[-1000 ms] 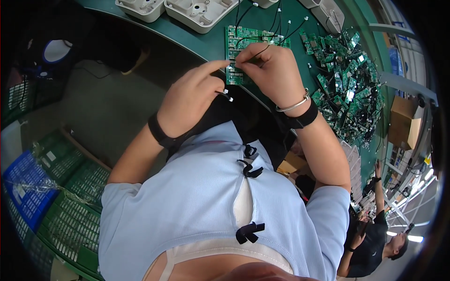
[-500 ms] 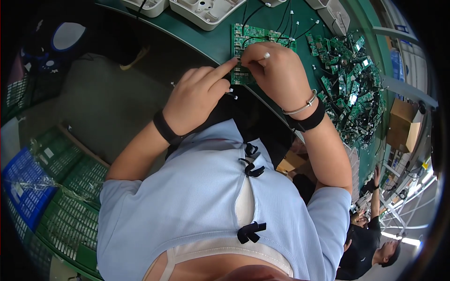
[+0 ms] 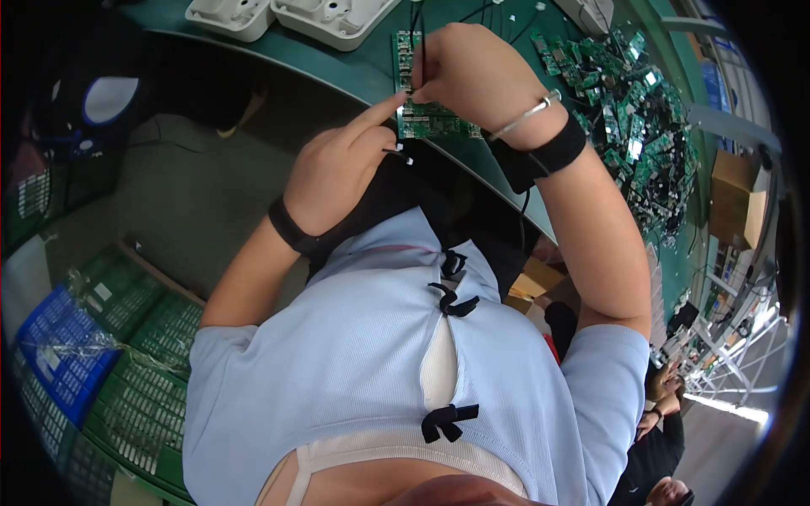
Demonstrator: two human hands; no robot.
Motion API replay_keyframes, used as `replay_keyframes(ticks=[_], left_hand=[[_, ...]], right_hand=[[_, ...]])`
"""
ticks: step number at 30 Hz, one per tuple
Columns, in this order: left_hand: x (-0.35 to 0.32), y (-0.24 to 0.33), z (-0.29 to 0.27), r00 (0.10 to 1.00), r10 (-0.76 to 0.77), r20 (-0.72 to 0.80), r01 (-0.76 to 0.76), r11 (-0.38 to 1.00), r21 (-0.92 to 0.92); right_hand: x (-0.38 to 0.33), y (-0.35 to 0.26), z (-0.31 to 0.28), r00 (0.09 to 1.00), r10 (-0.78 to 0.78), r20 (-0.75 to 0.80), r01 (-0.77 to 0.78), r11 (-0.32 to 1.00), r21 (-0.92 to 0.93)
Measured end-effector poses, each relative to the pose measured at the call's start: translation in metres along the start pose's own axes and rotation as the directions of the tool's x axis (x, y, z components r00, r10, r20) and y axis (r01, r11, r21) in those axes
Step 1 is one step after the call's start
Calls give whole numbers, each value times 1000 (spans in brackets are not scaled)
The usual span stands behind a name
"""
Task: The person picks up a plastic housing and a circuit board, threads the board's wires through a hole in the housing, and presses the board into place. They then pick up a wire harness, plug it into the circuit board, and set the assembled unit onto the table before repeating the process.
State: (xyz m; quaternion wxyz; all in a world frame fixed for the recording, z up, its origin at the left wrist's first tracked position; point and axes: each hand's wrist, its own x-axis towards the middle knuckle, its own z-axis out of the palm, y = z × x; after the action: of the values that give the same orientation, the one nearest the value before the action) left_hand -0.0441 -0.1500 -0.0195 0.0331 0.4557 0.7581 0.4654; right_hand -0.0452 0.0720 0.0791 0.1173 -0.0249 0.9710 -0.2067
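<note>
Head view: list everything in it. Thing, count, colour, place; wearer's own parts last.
Worktable: 1, green, top
Board panel: 1, green, under the right hand
Loose circuit boards: many, green, heaped right
Cables: several, black with white connectors, at the left hand and beyond the right
Open housings: 2, off-white, top edge
Blue crate: 1, blue, lower left
Green crates: at least 2, green, lower left
Cardboard boxes: at least 2, brown, far right and right of the torso
Co-worker: at least 1, black shirt, lower right
Wristbands: 2, black, one per wrist
Bracelet: 1, silver, right wrist
Top: 1, light blue, torso
Left hand: 1, bare, beside the panel
Right hand: 1, bare, over the panel
</note>
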Motion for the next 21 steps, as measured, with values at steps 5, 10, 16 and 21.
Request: replay_keyframes(ticks=[5,10,16,21], left_hand=[[14,16,0,1000,-11,26,9,997,72],[23,23,-5,999,-37,9,37,998,60],[17,39,-16,999,27,24,-30,987,158],[13,45,-20,1000,-17,-18,20,984,177]], right_hand=[[-41,14,20,942,-35,-333,-25,985,-173],[-93,-24,31,910,4,-414,60,988,144],[-98,-26,51,913,-83,-400,132,987,95],[-101,-34,43,910,-49,-412,153,963,224]])
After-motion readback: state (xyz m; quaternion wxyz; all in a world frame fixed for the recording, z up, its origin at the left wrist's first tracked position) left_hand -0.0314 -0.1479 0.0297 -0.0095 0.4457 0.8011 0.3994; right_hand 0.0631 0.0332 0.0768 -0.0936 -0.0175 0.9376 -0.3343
